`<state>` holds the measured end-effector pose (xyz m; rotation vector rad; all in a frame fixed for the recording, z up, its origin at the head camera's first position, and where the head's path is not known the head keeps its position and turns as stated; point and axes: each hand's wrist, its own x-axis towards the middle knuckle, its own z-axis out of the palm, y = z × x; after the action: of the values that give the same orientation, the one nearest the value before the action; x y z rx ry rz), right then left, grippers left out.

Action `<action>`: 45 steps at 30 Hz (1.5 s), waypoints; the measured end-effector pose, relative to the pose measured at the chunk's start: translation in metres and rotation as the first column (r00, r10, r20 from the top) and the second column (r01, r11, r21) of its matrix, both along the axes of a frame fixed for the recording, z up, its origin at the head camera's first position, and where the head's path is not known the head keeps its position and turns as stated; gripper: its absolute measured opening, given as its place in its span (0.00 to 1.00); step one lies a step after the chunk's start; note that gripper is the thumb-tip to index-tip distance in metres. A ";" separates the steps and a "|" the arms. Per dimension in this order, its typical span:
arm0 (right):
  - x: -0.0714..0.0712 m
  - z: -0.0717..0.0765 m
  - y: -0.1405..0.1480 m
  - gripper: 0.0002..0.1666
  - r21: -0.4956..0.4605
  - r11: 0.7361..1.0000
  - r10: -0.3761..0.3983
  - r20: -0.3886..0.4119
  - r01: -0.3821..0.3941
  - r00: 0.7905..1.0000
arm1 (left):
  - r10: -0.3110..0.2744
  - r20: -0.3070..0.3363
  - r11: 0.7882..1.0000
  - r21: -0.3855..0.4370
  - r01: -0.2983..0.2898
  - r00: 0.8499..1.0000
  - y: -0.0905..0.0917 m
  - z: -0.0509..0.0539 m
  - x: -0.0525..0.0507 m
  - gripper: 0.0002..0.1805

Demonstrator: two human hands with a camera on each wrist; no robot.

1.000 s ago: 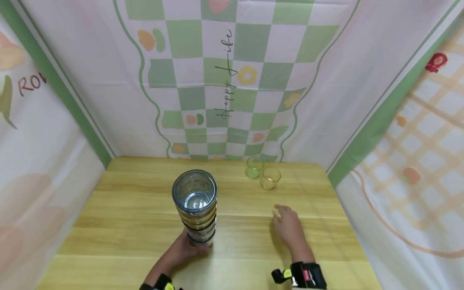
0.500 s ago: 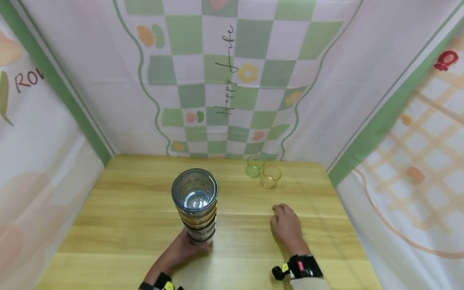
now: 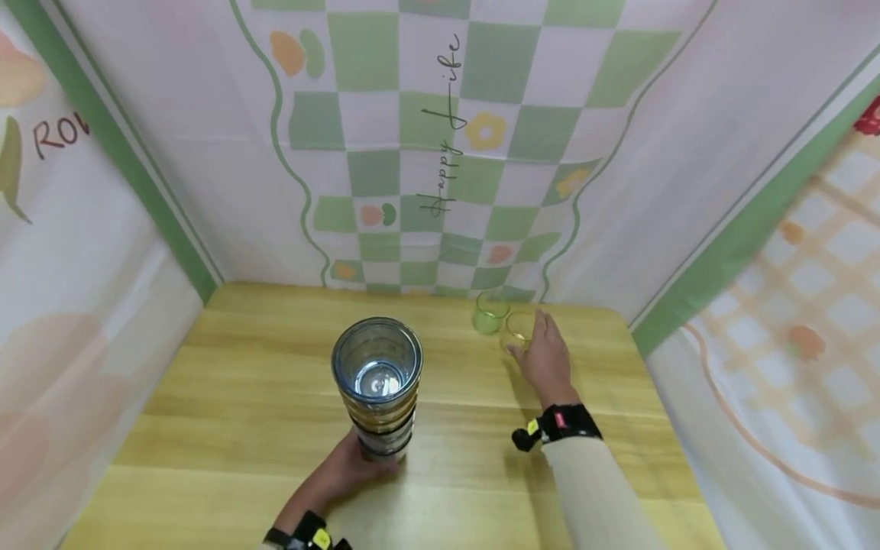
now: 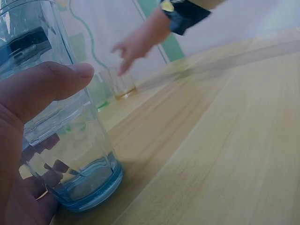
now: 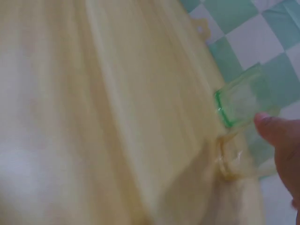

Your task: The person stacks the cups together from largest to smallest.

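Note:
In the head view, my left hand grips the base of a tall stack of nested drinking glasses that stands left of the table's middle. The top glass is bluish, with amber and dark-rimmed ones beneath. The left wrist view shows the thumb across the clear bottom glass, which has a blue base. My right hand is at an amber glass, thumb and fingers spread at its near and right sides; contact cannot be made out. A green glass stands just beyond, to the left of it.
The wooden table carries everything. Behind it hangs a checkered green and white cloth, close to the green and amber glasses. Printed cloths also flank the table on both sides.
My right hand has moved forward from the table's middle right to the amber glass, and its fingers have spread. My left hand and the stack stay in place. The head view has shifted slightly.

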<state>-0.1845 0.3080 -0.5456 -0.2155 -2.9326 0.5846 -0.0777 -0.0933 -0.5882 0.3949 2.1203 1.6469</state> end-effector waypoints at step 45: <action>0.041 0.047 -0.060 0.40 0.096 0.937 0.286 0.343 -0.336 0.895 | 0.021 0.029 0.999 -0.029 -0.021 0.999 0.002 0.006 0.003 0.52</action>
<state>-0.1439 0.2483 -0.4987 0.2044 -3.3464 0.3864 -0.0744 -0.0911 -0.5822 0.3389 2.1311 1.6222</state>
